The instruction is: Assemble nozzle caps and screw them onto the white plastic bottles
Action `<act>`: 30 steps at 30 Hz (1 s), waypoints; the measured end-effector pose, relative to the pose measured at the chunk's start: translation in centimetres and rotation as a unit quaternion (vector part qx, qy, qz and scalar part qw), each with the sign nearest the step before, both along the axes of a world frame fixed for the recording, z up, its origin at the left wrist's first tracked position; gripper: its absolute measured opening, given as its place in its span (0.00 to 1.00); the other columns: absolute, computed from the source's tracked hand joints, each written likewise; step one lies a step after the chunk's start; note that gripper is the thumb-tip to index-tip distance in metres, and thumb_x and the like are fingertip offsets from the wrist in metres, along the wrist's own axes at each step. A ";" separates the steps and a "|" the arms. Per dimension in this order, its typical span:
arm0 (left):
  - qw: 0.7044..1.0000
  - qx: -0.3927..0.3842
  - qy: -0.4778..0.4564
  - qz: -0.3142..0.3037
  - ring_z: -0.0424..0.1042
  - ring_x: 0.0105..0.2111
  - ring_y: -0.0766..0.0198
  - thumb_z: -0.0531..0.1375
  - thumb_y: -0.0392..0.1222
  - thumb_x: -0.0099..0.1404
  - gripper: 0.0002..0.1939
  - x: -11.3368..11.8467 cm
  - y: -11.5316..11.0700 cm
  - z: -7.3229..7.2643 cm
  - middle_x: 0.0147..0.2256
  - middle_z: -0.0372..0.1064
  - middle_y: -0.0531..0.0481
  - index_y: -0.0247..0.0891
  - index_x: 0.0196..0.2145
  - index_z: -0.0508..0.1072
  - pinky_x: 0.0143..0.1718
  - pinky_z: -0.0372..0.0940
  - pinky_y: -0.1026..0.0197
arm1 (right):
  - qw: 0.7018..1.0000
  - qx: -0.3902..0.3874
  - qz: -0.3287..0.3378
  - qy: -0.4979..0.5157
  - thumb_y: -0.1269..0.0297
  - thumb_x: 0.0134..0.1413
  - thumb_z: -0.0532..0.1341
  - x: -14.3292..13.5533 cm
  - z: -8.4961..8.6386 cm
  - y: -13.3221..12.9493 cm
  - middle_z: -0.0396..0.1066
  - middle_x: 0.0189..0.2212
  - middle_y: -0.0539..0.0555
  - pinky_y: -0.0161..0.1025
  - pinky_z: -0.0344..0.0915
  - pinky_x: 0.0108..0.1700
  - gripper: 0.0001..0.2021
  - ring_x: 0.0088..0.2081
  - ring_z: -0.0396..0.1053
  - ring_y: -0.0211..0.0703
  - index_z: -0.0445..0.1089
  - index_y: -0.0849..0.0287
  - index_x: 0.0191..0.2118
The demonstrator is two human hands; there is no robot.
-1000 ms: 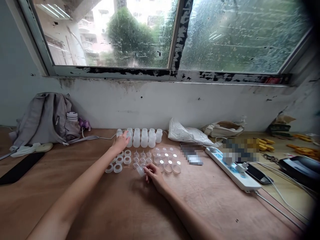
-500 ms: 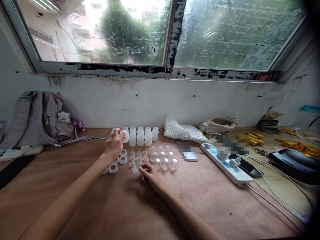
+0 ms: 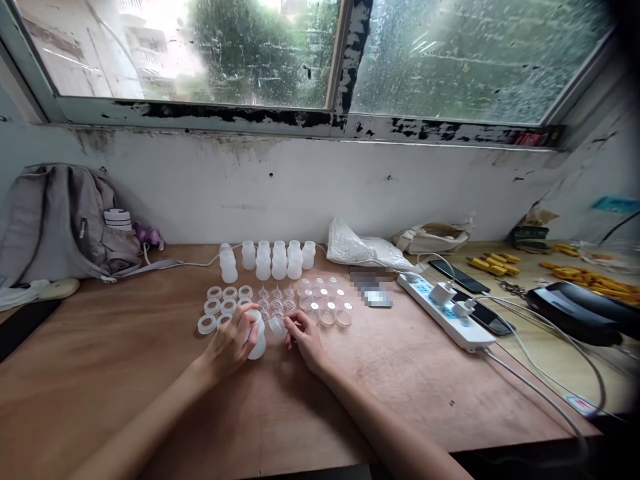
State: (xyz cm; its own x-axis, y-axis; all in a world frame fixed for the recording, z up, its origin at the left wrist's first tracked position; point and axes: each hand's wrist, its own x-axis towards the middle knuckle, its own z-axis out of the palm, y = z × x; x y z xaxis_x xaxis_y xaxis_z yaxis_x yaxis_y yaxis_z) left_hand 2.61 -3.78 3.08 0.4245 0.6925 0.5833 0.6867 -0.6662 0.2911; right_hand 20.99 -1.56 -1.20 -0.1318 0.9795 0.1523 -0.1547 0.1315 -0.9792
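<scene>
My left hand is closed around a frosted white bottle, held over the table in front of the loose parts. Close to its right, my right hand pinches a clear, ribbed plastic piece; its exact kind is too small to tell. The bottle and this piece are near each other but apart. White rings lie in rows left of the hands, partly covered by my left hand. Behind the hands are clear nipple-like parts with pointed tips. Clear round caps sit in rows to the right.
More frosted bottles stand along the back of the table. A plastic bag, a power strip with cables and a phone lie to the right. A grey backpack rests at the far left.
My left hand has brought a bottle from the back row forward and right, beside my right hand. My right hand still holds the clear piece. The view has tilted down slightly.
</scene>
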 end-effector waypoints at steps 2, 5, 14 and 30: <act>0.999 -0.005 -0.036 -0.017 0.62 0.47 0.57 0.49 0.34 0.60 0.06 0.4 0.2 -0.8 0.46 0.57 0.41 0.38 0.37 0.56 0.44 0.62 0.54 | 1.000 -0.003 -0.011 0.006 0.57 0.48 0.58 0.0 0.0 0.0 0.59 0.17 0.44 0.28 0.55 0.15 0.10 0.14 0.57 0.30 0.61 0.59 0.28; 0.990 -0.039 -0.132 -0.033 0.61 0.49 0.55 0.53 0.38 0.59 0.16 1.2 0.3 -2.3 0.48 0.55 0.39 0.39 0.44 0.52 0.45 0.61 0.50 | 1.000 -0.005 -0.019 0.013 0.57 0.48 0.58 0.1 0.1 0.0 0.58 0.15 0.43 0.28 0.55 0.15 0.10 0.14 0.57 0.30 0.61 0.59 0.28; 0.963 -0.239 -0.119 -0.018 0.65 0.44 0.53 0.58 0.47 0.55 0.30 1.8 -0.1 -4.1 0.46 0.60 0.40 0.39 0.51 0.48 0.44 0.61 0.48 | 0.998 -0.027 -0.047 0.038 0.57 0.49 0.57 0.6 0.6 -0.2 0.59 0.16 0.44 0.30 0.58 0.18 0.10 0.16 0.58 0.32 0.62 0.59 0.30; 0.957 -0.238 -0.166 0.005 0.67 0.37 0.59 0.59 0.44 0.53 0.16 0.4 -0.2 -1.2 0.38 0.66 0.47 0.39 0.40 0.66 0.38 0.63 0.57 | 0.999 0.012 -0.037 0.006 0.57 0.48 0.58 1.1 1.9 -0.7 0.61 0.22 0.46 0.33 0.61 0.21 0.10 0.18 0.62 0.32 0.62 0.58 0.34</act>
